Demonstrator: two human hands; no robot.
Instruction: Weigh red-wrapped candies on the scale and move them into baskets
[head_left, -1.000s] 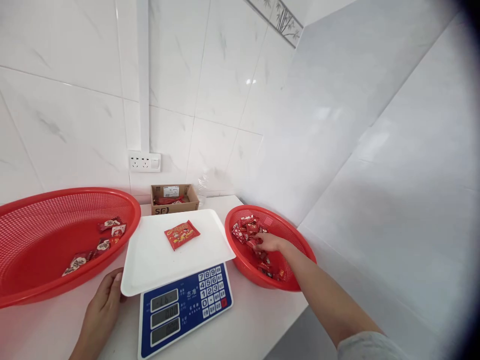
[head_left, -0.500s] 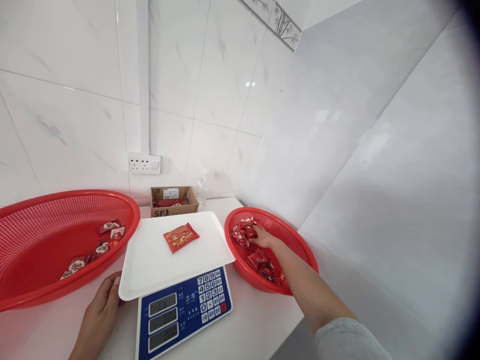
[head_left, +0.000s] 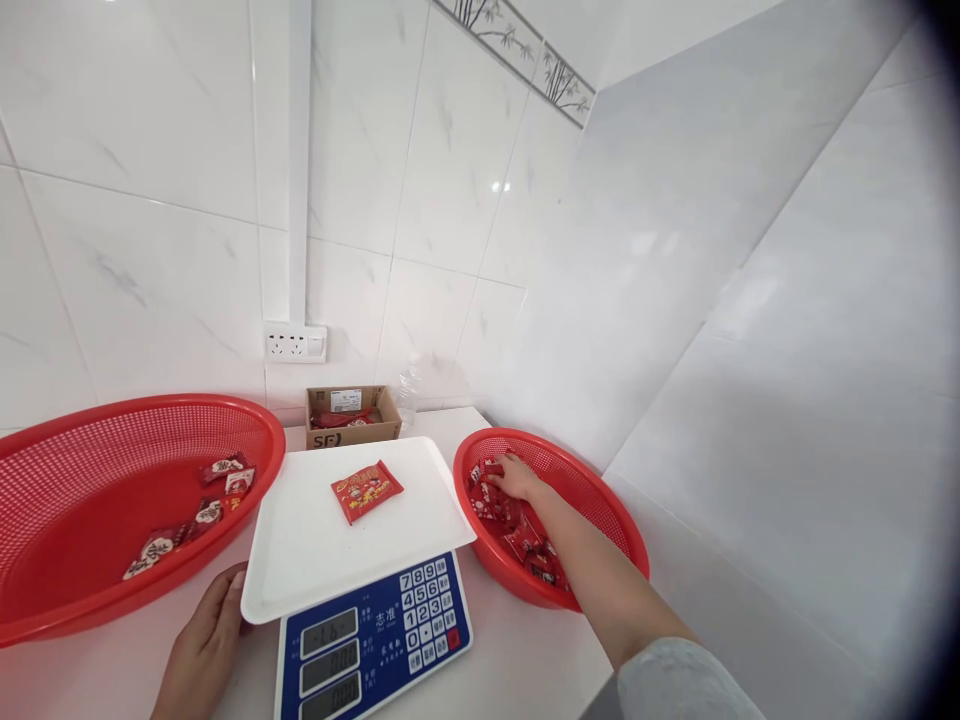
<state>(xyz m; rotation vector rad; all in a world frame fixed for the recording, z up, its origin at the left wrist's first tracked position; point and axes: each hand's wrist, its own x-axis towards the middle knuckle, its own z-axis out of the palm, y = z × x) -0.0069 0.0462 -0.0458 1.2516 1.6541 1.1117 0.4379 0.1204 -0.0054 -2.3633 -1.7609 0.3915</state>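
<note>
My right hand (head_left: 517, 478) reaches into the small red basket (head_left: 626, 525) on the right, its fingers curled on a small red wrapped candy (head_left: 493, 468) among several others. My left hand (head_left: 206, 640) is beside the near left corner of the scale's white tray (head_left: 300, 560). Its fingers are pressed together, and whatever is under them is hidden. On the tray lies a flat red packet (head_left: 367, 490) with yellow print. Below it, the blue panel (head_left: 390, 640) of the digital scale shows three displays and a keypad.
At the left stands a larger red basket (head_left: 150, 403) with several red and white wrapped candies (head_left: 210, 512) along its right side. A small cardboard box (head_left: 354, 436) with red packets is behind the scale, by clear plastic film (head_left: 409, 390). Tiled walls close off the back and right.
My right hand has shifted slightly within the small basket, and its fingers bend more over the candies. The whole view has moved a little. The packet on the tray stays put.
</note>
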